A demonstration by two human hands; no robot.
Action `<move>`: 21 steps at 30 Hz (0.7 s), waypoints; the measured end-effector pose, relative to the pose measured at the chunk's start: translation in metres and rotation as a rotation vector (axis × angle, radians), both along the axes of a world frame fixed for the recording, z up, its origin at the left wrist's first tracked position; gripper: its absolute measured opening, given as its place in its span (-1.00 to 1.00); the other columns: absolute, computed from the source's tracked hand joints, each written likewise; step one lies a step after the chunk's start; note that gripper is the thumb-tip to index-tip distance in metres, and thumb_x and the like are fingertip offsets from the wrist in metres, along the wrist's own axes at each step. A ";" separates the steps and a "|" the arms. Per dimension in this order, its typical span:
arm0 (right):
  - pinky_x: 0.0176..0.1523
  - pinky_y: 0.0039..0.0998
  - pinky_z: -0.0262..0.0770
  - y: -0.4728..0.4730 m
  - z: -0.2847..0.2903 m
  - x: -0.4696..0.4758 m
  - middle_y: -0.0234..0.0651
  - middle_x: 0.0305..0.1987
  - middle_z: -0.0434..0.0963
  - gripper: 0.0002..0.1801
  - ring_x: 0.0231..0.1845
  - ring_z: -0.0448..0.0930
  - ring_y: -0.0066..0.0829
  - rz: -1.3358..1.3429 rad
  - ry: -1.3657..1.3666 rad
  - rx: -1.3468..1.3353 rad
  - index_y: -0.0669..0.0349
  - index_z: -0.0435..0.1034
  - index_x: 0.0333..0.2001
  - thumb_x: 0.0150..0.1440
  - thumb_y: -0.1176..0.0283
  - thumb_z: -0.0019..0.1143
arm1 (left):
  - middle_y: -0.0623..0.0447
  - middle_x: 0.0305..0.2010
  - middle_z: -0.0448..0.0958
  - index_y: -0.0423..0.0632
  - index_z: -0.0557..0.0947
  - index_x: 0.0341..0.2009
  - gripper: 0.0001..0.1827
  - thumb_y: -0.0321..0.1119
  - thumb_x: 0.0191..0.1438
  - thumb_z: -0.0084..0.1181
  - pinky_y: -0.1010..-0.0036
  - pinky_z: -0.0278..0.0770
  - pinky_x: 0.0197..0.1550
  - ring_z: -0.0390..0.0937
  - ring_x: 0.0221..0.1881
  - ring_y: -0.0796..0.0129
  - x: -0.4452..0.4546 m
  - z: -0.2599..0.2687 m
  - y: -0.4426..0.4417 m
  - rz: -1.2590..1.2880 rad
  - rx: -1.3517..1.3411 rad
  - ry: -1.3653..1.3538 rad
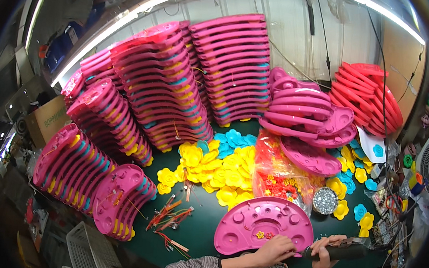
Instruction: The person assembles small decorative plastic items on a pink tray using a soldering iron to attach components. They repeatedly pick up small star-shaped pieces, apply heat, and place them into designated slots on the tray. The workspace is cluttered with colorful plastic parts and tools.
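Observation:
A pink crescent-shaped plastic panel (250,218) lies before me, its moulded underside with posts and round recesses facing up. One yellow star-shaped flower piece (260,234) and one red flower piece (269,235) sit near its middle. My right hand (325,249) grips a dark cylindrical power screwdriver (345,253), held nearly level with its tip at the panel's right edge. My left hand (276,249) rests over the panel's lower right, fingertips drawn together beside that tip. Whether they pinch a small part is hidden.
Tall stacks of pink panels (162,80) stand behind and left. Yellow plastic flowers (230,169) and blue ones (233,141) lie beyond the panel, near a bag of small red pieces (271,180). A tin of screws (325,200) stands right; wired parts (170,213) lie left.

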State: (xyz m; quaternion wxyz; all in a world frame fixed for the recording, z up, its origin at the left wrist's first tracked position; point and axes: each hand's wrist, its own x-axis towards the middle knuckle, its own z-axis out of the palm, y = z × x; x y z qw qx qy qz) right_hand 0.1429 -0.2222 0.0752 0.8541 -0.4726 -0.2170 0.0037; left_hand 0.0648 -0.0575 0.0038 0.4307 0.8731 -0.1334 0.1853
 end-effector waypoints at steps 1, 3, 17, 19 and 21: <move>-0.37 -0.37 0.57 0.005 -0.002 -0.001 -0.35 -0.54 0.34 -0.60 -0.65 0.41 -0.49 0.023 -0.015 0.003 0.23 0.18 -0.02 0.07 0.57 0.09 | -0.06 -0.22 0.52 -0.10 0.63 -0.13 -0.80 -0.31 0.23 0.32 0.17 0.43 -0.02 0.51 -0.12 0.00 -0.004 -0.005 0.004 0.003 -0.006 -0.002; -0.37 -0.37 0.58 0.011 -0.003 -0.005 -0.34 -0.54 0.34 -0.60 -0.66 0.41 -0.48 0.070 -0.042 0.001 0.23 0.18 -0.02 0.06 0.57 0.09 | -0.06 -0.24 0.51 -0.10 0.62 -0.14 -0.81 -0.32 0.24 0.32 0.18 0.43 -0.02 0.51 -0.13 0.00 -0.012 -0.011 0.009 0.011 -0.027 -0.001; -0.32 -0.26 0.62 0.026 -0.002 -0.018 -0.32 -0.50 0.45 -0.59 -0.59 0.53 -0.45 0.278 -0.067 0.062 0.17 0.21 -0.05 0.17 0.57 0.32 | -0.09 -0.27 0.47 -0.12 0.57 -0.25 -0.78 -0.39 0.09 0.36 0.15 0.46 -0.14 0.49 -0.20 -0.03 -0.043 -0.003 0.031 -0.019 0.043 -0.080; -0.28 -0.22 0.61 0.026 0.000 -0.022 -0.31 -0.50 0.45 -0.59 -0.57 0.53 -0.44 0.328 -0.080 0.058 0.17 0.19 -0.03 0.18 0.60 0.29 | -0.08 -0.31 0.44 -0.10 0.56 -0.28 -0.78 -0.36 0.06 0.37 0.18 0.45 -0.16 0.47 -0.23 0.01 -0.045 -0.008 0.032 -0.006 0.094 -0.111; -0.24 -0.20 0.61 0.026 0.007 -0.027 -0.30 -0.50 0.45 -0.57 -0.56 0.53 -0.42 0.361 -0.100 0.022 0.16 0.17 -0.03 0.17 0.65 0.26 | -0.05 -0.34 0.41 -0.08 0.53 -0.33 -0.76 -0.34 0.04 0.37 0.20 0.44 -0.18 0.44 -0.25 0.05 -0.046 -0.007 0.034 0.008 0.174 -0.149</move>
